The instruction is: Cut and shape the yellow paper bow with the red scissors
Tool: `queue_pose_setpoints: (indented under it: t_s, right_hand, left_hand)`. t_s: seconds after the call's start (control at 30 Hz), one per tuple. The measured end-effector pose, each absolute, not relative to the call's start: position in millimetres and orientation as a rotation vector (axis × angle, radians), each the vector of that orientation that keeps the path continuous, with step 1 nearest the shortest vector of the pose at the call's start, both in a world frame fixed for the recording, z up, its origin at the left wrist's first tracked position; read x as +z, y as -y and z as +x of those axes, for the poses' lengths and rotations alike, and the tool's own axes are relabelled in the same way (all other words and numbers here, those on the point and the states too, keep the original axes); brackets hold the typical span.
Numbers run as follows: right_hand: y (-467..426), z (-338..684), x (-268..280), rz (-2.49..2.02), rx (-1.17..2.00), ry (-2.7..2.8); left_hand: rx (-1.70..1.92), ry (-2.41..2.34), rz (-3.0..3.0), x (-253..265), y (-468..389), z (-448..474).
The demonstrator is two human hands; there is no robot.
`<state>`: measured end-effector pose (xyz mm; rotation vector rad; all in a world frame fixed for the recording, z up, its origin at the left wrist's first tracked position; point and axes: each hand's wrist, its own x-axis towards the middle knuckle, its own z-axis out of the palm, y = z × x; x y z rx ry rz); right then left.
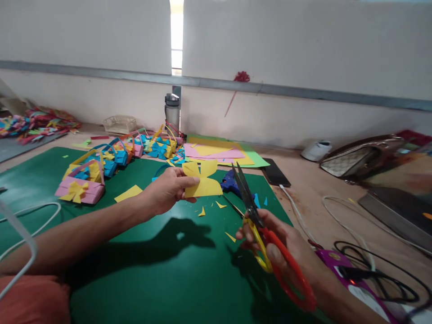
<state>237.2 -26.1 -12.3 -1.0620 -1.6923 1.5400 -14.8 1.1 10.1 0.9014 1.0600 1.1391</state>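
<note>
Above a green mat (151, 292), scissors (251, 211) gripped by their handles in the right hand (286, 231), blades slightly parted, yellow paper cut-out (204, 185) held raised, pinched by the left hand (168, 186), paper baskets (110, 167) lined up beyond at left, coloured sheets (216, 153) stacked near the wall (209, 105).

We see yellow paper (203, 186), raised, notched at twelve and three o'clock. At its four o'clock, we see scissors (254, 218), red-and-yellow-handled, blades slightly parted, tips toward eleven.
</note>
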Motion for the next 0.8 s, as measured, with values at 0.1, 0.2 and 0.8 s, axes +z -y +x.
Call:
queue_pose_setpoints:
  t_s: [0.1, 0.2, 0.8]
  right_hand:
    - [25.6, 243.7, -18.3, -1.087, 1.574, 1.729]
    - [26.8, 249.2, -17.4, -1.121, 1.520, 1.757]
    - [34.1, 247.7, -14.8, -1.188, 1.515, 1.928]
  left_hand:
    - [1.120, -1.040, 0.891, 9.5, -2.6, -15.4]
    - [1.098, -1.028, 0.879, 7.9, -4.2, -15.6]
    - [0.994, -1.016, 0.796, -2.7, 1.6, -6.7]
